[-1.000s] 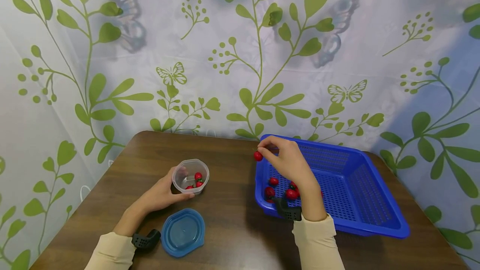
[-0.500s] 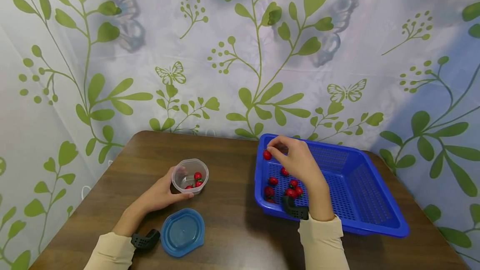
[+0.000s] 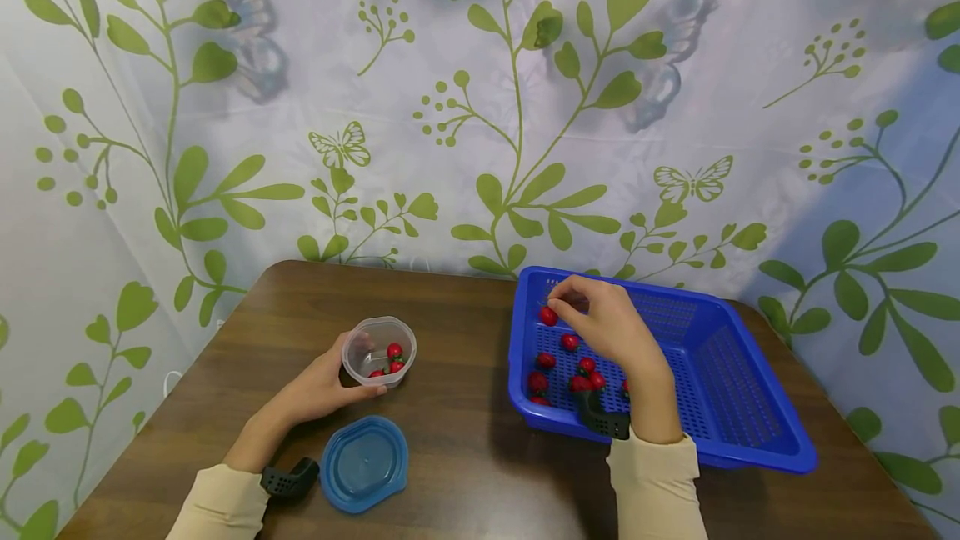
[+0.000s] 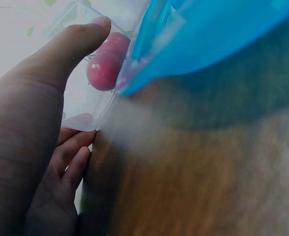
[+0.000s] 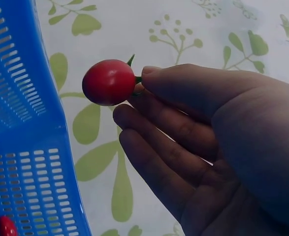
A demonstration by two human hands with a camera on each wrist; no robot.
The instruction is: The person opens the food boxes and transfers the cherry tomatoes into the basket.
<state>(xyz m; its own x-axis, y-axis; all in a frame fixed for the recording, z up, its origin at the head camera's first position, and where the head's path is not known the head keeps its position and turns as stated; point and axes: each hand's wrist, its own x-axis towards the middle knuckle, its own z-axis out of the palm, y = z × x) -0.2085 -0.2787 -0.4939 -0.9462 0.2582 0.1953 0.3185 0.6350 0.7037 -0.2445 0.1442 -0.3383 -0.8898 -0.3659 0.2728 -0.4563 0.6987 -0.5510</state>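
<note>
My left hand (image 3: pixel 322 390) grips a small clear plastic tub (image 3: pixel 380 335), thumb on the near side and fingers round the far side. Several red cherry tomatoes (image 3: pixel 395 351) lie inside it; two of them press against the wall in the left wrist view. My right hand (image 3: pixel 603 323) pinches one cherry tomato (image 5: pixel 108 82) by its green stem between thumb and forefinger, the other fingers loosely bent. It hangs over the left side of a blue plastic basket (image 3: pixel 750 357). More cherry tomatoes (image 3: pixel 545 360) are scattered on the basket's floor, some partly behind my right wrist.
A blue lid (image 3: pixel 365 463) lies on the brown wooden table (image 3: pixel 457 440), just in front of the tub and beside my left wrist. Behind the table hangs a pale curtain (image 3: pixel 420 48) printed with green leaves and butterflies. The basket's rim (image 3: pixel 517 332) stands well above the tabletop.
My right hand has moved rightward with the pinched cherry tomato, from the basket's left rim to over its inside. The left hand and tub have stayed put.
</note>
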